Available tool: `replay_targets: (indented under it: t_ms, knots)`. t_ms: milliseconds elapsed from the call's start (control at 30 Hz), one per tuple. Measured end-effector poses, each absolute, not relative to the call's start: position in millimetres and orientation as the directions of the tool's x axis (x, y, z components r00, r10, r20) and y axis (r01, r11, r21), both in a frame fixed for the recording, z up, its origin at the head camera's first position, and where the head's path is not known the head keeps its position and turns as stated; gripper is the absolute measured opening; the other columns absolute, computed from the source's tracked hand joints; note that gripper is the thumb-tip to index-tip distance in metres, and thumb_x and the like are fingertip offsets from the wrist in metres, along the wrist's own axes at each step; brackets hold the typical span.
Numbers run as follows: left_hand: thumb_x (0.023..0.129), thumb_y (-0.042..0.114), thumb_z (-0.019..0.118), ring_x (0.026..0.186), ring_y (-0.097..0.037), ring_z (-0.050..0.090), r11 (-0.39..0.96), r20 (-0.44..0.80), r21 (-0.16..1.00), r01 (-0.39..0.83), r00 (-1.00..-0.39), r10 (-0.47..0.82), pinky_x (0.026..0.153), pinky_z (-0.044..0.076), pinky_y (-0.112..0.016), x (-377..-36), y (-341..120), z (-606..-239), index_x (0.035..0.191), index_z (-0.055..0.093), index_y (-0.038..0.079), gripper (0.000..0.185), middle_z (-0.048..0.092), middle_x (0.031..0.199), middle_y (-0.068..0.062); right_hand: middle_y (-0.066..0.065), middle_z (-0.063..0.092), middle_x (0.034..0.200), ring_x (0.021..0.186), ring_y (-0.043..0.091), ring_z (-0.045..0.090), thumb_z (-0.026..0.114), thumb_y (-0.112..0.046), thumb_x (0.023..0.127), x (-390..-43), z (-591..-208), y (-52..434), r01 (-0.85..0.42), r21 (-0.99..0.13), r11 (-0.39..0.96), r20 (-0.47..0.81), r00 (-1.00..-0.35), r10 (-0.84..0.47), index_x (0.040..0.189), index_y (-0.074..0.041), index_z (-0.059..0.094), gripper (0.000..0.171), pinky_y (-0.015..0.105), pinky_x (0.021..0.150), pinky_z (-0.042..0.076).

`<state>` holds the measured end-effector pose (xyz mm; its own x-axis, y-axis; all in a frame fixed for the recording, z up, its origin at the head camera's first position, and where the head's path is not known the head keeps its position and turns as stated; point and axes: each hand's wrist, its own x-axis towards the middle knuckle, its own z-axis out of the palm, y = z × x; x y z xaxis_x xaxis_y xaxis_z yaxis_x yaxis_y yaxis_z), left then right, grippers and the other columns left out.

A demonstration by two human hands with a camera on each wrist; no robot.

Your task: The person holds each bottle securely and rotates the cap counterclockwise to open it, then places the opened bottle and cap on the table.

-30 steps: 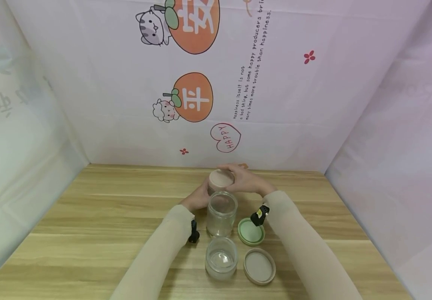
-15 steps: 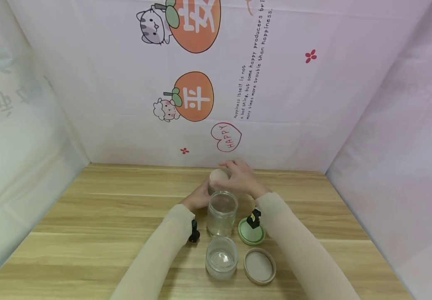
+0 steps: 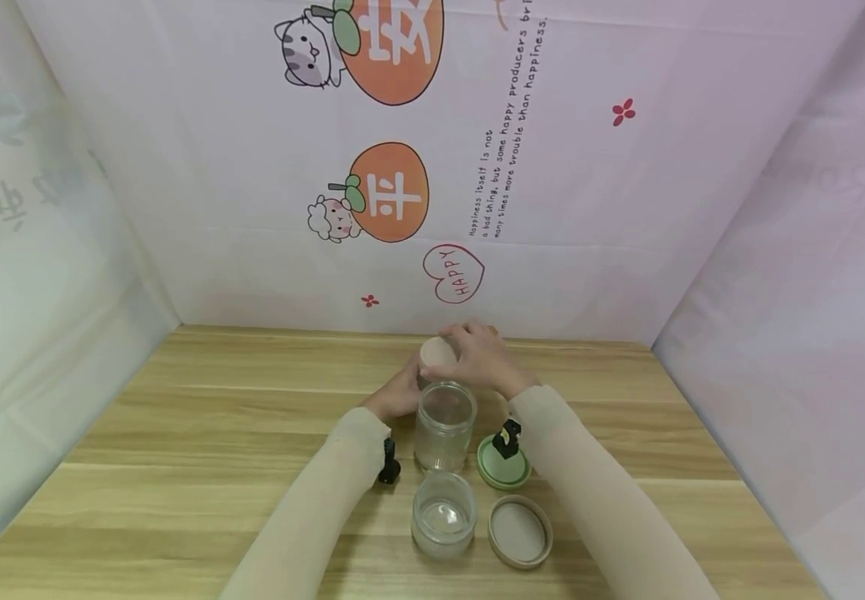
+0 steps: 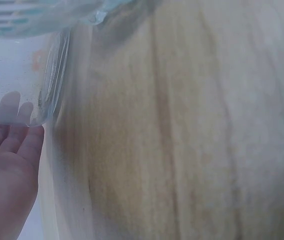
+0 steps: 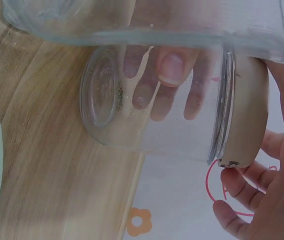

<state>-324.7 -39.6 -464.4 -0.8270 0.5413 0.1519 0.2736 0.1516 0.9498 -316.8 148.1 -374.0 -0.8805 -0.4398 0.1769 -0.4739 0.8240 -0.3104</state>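
At the back of the table, my left hand (image 3: pixel 399 393) grips a clear glass jar (image 5: pixel 177 137) round its side. In the right wrist view its thumb lies across the glass and its fingers show through from behind. A beige lid (image 3: pixel 436 356) sits on this jar's mouth, and my right hand (image 3: pixel 481 358) holds the lid by its rim, fingers and thumb curled round it. Right in front of the held jar stands a taller open glass jar (image 3: pixel 443 446), partly hiding it in the head view.
Nearer still is a short open glass jar (image 3: pixel 443 525). To the right lie a green lid (image 3: pixel 505 483), overlapped by the right wrist camera (image 3: pixel 508 439), and a beige lid (image 3: pixel 519 532), inner side up. A printed cloth wall (image 3: pixel 552 283) rises behind the table's back edge.
My right hand has turned on the lid, its wrist shifting left and its thumb now lying over more of the top. The left hand keeps its place on the jar.
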Motion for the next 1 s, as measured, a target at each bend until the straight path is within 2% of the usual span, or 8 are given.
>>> replay_targets:
  t_ms: [167, 333, 567, 767, 1000]
  knots:
    - [0.089, 0.009, 0.076, 0.146, -0.031, 0.027, 0.162, 0.158, 0.945, 0.283, -0.832, 0.532, 0.118, 0.025, -0.049, -323.2, -39.3, -461.3, 0.158, 0.01, 0.008, 0.096, 0.026, 0.16, -0.017, 0.013, 0.055, 0.137, 0.126, 0.029, 0.046, 0.077, -0.062, 0.079, -320.9, -374.0, 152.1, -0.537, -0.313, 0.783, 0.193, -0.843, -0.502, 0.14, -0.012, 0.058, 0.081, 0.051, 0.106, 0.034]
    - [0.089, 0.011, 0.077, 0.144, -0.026, 0.03, 0.13, 0.175, 0.949, 0.288, -0.823, 0.54, 0.118, 0.023, -0.047, -320.2, -37.4, -455.5, 0.158, 0.014, 0.014, 0.094, 0.032, 0.157, -0.011, 0.016, 0.052, 0.14, 0.128, 0.031, 0.045, 0.079, -0.053, 0.081, -322.6, -373.7, 156.3, -0.577, -0.355, 0.736, 0.188, -0.815, -0.548, 0.142, -0.008, 0.055, 0.079, 0.054, 0.108, 0.031]
    - [0.086, 0.012, 0.081, 0.141, -0.023, 0.035, 0.082, 0.188, 0.957, 0.277, -0.813, 0.552, 0.117, 0.026, -0.048, -315.4, -36.2, -447.0, 0.157, 0.022, 0.019, 0.092, 0.041, 0.151, -0.005, 0.016, 0.048, 0.146, 0.131, 0.033, 0.042, 0.079, -0.039, 0.083, -321.5, -372.1, 161.0, -0.587, -0.444, 0.676, 0.161, -0.795, -0.584, 0.146, -0.01, 0.051, 0.075, 0.055, 0.102, 0.04]
    - [0.087, 0.01, 0.078, 0.143, -0.026, 0.032, 0.112, 0.171, 0.955, 0.274, -0.82, 0.546, 0.118, 0.022, -0.05, -314.7, -35.6, -446.4, 0.155, 0.024, 0.014, 0.087, 0.039, 0.153, -0.008, 0.016, 0.046, 0.147, 0.129, 0.032, 0.045, 0.078, -0.029, 0.083, -322.2, -369.9, 164.6, -0.588, -0.503, 0.634, 0.134, -0.777, -0.615, 0.148, -0.012, 0.048, 0.074, 0.054, 0.099, 0.045]
    - [0.087, 0.012, 0.079, 0.146, -0.026, 0.026, 0.13, 0.147, 0.959, 0.251, -0.837, 0.527, 0.119, 0.017, -0.052, -317.2, -35.6, -452.0, 0.156, 0.021, 0.016, 0.09, 0.034, 0.156, -0.007, 0.015, 0.041, 0.149, 0.126, 0.031, 0.045, 0.078, -0.026, 0.084, -321.8, -366.3, 167.3, -0.529, -0.594, 0.606, 0.064, -0.782, -0.62, 0.151, -0.015, 0.045, 0.075, 0.052, 0.097, 0.047]
